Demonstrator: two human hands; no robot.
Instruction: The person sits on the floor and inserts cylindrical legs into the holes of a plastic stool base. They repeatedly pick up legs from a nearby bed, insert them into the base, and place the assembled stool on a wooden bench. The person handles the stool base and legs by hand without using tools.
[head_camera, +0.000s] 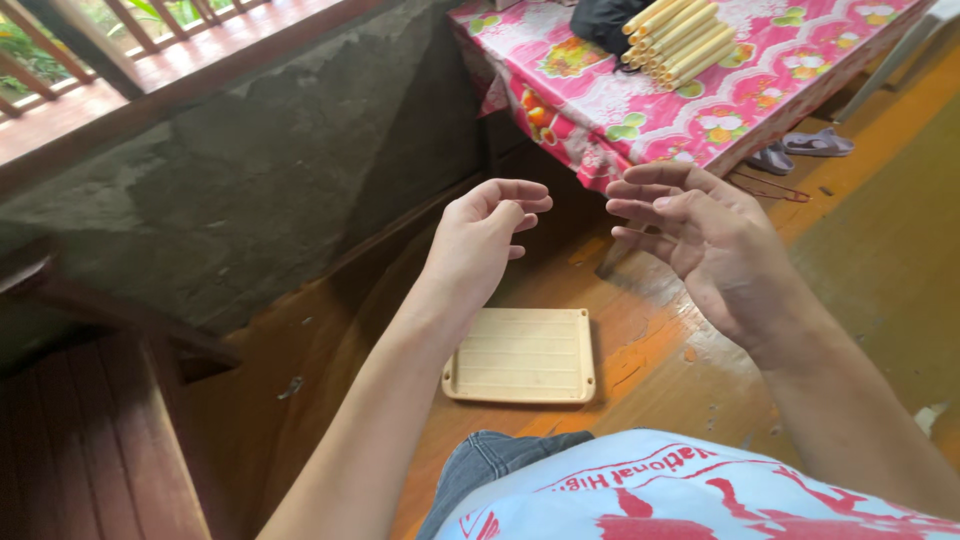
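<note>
My left hand (485, 232) is raised in front of me with its fingers curled loosely and nothing in it. To its right, a small gap away, my right hand (700, 235) is held up with palm facing left and fingers spread, also holding nothing. Below and between them, a cream rectangular tray (520, 355) with a ridged surface lies flat on the wooden floor, near my knee. Neither hand touches it.
A low table (600, 95) under a pink flowered cloth stands ahead, carrying a stack of pale yellow tubes (680, 40) and a dark bundle (600, 18). Sandals (800, 150) lie on the floor beside it. A concrete wall (250, 180) runs along the left, with dark wooden boards (90, 440) below.
</note>
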